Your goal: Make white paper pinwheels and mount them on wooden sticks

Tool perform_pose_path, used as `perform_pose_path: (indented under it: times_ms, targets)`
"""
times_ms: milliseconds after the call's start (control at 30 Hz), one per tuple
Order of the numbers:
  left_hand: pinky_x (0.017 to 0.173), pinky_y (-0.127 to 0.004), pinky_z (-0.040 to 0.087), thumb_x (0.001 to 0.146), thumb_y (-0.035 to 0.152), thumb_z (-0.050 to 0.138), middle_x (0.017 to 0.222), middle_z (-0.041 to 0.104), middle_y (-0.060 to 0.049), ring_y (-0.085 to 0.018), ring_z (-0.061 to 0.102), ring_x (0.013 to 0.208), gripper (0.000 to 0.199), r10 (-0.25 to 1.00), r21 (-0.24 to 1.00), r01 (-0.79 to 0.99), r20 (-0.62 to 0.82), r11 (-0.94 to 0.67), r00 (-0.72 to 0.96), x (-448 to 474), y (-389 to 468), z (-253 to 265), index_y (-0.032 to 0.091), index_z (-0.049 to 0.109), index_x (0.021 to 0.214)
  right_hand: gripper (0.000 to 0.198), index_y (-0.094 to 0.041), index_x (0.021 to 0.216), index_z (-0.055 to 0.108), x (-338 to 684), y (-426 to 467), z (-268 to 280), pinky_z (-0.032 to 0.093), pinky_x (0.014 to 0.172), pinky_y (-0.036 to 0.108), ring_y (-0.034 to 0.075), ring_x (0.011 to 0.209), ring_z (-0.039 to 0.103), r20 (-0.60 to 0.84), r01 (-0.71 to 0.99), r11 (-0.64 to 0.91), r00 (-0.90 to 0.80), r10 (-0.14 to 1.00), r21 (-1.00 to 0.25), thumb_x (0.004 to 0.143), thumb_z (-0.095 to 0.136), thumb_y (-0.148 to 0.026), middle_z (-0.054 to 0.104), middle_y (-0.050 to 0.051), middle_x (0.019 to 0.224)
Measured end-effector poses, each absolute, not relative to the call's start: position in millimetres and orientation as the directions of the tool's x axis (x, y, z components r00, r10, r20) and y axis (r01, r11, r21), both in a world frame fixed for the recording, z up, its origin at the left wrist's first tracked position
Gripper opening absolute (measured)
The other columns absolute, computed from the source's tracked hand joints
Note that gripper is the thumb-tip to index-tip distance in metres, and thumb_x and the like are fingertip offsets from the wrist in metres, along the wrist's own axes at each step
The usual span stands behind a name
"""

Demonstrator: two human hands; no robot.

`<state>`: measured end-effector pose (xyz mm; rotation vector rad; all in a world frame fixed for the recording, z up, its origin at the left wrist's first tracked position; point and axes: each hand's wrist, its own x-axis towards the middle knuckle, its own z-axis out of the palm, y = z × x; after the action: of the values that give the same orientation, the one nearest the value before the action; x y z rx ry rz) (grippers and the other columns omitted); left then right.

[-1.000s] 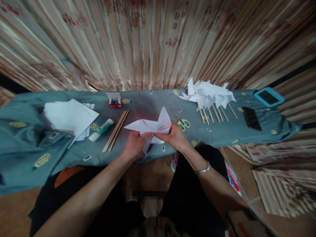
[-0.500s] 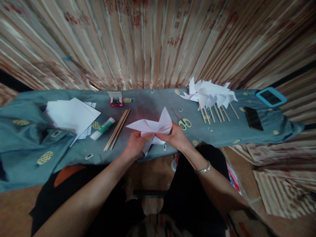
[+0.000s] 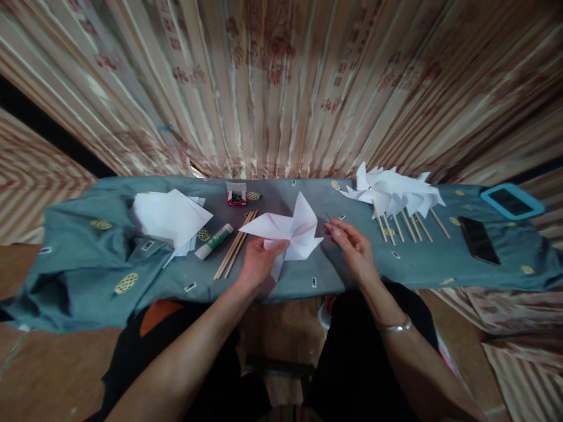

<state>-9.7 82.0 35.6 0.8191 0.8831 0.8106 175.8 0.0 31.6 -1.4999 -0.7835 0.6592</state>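
Observation:
A folded white paper pinwheel (image 3: 303,225) with pointed blades is pinched in my left hand (image 3: 259,261). The thumb presses near its centre, and the other fingers are behind the paper. To the right, my right hand (image 3: 354,246) is closed over the scissors (image 3: 328,217). Only a thin blade tip shows past the fingertips; the hand covers the green handles.
Wooden sticks (image 3: 235,246), a glue stick (image 3: 214,241) and a red box of small dark pieces (image 3: 237,194) lie left. White paper sheets (image 3: 169,214) are farther left. Several finished pinwheels (image 3: 396,190), a phone (image 3: 479,240) and a blue-framed device (image 3: 512,200) lie right.
My right hand has let go of the paper pinwheel and moved right onto the scissors. The left hand keeps the pinwheel, now turned flatter to view. The camera view has shifted.

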Motion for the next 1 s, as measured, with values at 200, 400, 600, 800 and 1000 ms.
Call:
perform_pose_path:
  times_ms: [200, 400, 600, 800, 1000]
  targets:
    - [0.066, -0.029, 0.051, 0.053, 0.030, 0.085, 0.069, 0.072, -0.001, -0.016, 0.064, 0.061, 0.027, 0.942, 0.867, -0.387, -0.233, 0.314, 0.243, -31.7, 117.2, 63.3, 0.015, 0.071, 0.070, 0.032, -0.023, 0.092, 0.072, 168.6, 7.3, 0.4, 0.053, 0.089, 0.041, 0.022, 0.091, 0.070, 0.026, 0.145, -0.072, 0.583, 0.812, -0.987, 0.072, 0.073, -0.047, 0.077, 0.006, 0.097]
    - [0.090, -0.034, 0.052, 0.059, 0.016, 0.082, 0.078, 0.073, 0.000, -0.017, 0.068, 0.081, 0.022, 0.996, 0.810, -0.583, 0.020, -0.067, -0.087, -81.4, 168.2, 100.3, 0.015, 0.068, 0.075, 0.024, -0.023, 0.092, 0.072, 147.0, 15.5, -17.4, 0.055, 0.081, 0.035, 0.019, 0.083, 0.071, 0.060, 0.378, -0.116, 0.423, 0.904, -0.919, 0.084, 0.058, -0.041, 0.077, 0.005, 0.092]
    - [0.100, -0.040, 0.050, 0.065, 0.010, 0.078, 0.083, 0.076, 0.000, -0.018, 0.069, 0.088, 0.016, 0.986, 0.755, -0.635, 0.126, -0.164, -0.106, -93.4, 172.5, 108.1, 0.016, 0.069, 0.076, 0.025, -0.021, 0.097, 0.074, 132.9, 51.2, 7.3, 0.052, 0.075, 0.030, 0.017, 0.075, 0.069, 0.028, 0.674, -0.122, 0.208, 0.978, -0.729, 0.088, 0.051, -0.027, 0.076, 0.003, 0.082]
    - [0.097, -0.034, 0.052, 0.067, 0.010, 0.076, 0.085, 0.077, -0.002, -0.016, 0.070, 0.082, 0.015, 0.991, 0.742, -0.657, 0.092, -0.135, -0.100, -84.6, 169.6, 110.4, 0.013, 0.071, 0.081, 0.033, -0.015, 0.118, 0.064, 133.6, 105.5, 11.0, 0.050, 0.067, 0.026, 0.014, 0.061, 0.064, 0.020, 0.761, -0.143, 0.201, 0.979, -0.633, 0.089, 0.050, -0.021, 0.072, 0.000, 0.069]
    - [0.095, -0.035, 0.053, 0.068, 0.004, 0.074, 0.084, 0.076, -0.002, -0.017, 0.070, 0.086, 0.019, 0.975, 0.705, -0.675, 0.129, -0.218, -0.180, -95.8, 178.0, 112.8, 0.013, 0.072, 0.085, 0.021, -0.018, 0.097, 0.071, 116.4, 137.4, 17.1, 0.049, 0.088, 0.035, 0.022, 0.093, 0.068, 0.116, 0.836, -0.051, 0.136, 0.984, -0.547, 0.085, 0.054, -0.014, 0.074, 0.008, 0.100]
